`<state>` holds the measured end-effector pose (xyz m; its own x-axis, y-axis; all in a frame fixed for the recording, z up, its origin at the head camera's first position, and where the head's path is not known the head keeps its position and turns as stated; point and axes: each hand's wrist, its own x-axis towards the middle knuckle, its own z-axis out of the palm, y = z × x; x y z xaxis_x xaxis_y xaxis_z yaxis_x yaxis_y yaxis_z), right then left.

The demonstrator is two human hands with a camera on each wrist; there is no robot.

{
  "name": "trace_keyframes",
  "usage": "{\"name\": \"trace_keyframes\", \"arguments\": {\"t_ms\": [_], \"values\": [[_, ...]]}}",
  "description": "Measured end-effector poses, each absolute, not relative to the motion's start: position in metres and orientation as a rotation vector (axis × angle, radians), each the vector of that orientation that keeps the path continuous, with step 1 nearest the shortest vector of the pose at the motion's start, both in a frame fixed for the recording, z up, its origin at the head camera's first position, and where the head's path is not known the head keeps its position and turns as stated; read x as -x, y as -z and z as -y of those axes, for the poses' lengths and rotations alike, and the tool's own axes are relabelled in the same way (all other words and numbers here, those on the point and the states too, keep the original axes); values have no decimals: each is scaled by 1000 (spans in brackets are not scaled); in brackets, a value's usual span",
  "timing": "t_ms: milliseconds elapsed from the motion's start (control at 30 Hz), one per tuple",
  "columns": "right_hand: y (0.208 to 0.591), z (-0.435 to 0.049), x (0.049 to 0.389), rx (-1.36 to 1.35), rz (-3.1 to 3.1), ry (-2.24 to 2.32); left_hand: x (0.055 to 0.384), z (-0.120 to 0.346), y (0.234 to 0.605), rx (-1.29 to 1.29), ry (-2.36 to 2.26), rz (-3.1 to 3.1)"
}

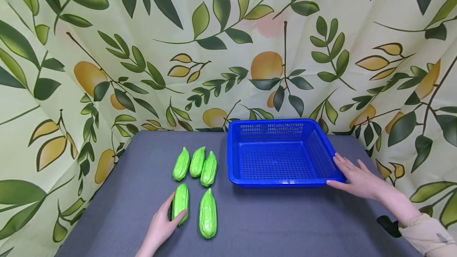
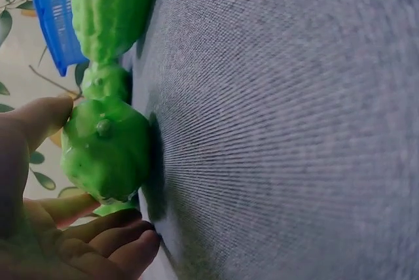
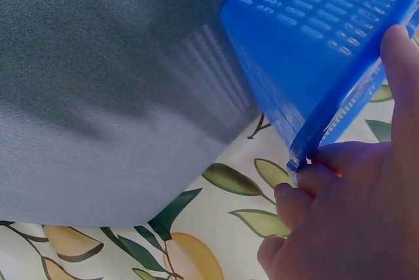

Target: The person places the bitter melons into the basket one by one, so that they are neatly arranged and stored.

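Observation:
My left hand (image 1: pixel 160 225) holds a light-green bitter melon (image 1: pixel 181 203) between its thumb and fingers, low at the cloth. In the left wrist view the melon's blunt end (image 2: pixel 108 156) faces the camera, the thumb on one side and the fingers on the other. Just right of it lies another bitter melon (image 1: pixel 208 214). Three more, a left one (image 1: pixel 181 164), a middle one (image 1: pixel 197 162) and a right one (image 1: pixel 208 169), lie behind. With its fingers spread, my right hand (image 1: pixel 358 181) rests on the near right corner of a blue plastic basket (image 1: pixel 278 182).
The basket's perforated floor (image 1: pixel 275 162) shows bare. A grey cloth (image 1: pixel 278 221) covers the table. Behind and at both sides hangs a curtain (image 1: pixel 221 58) printed with leaves and fruit, close to the basket's far rim.

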<state>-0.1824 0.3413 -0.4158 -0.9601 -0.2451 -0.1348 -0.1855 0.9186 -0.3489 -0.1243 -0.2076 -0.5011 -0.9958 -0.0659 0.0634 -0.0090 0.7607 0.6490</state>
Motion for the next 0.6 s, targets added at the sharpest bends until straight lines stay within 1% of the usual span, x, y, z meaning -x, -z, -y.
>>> {"name": "trace_keyframes", "arguments": {"t_ms": [600], "values": [[416, -342, 181, 331, -2881, 545, 125, 198, 500, -129, 1180, 2788]]}}
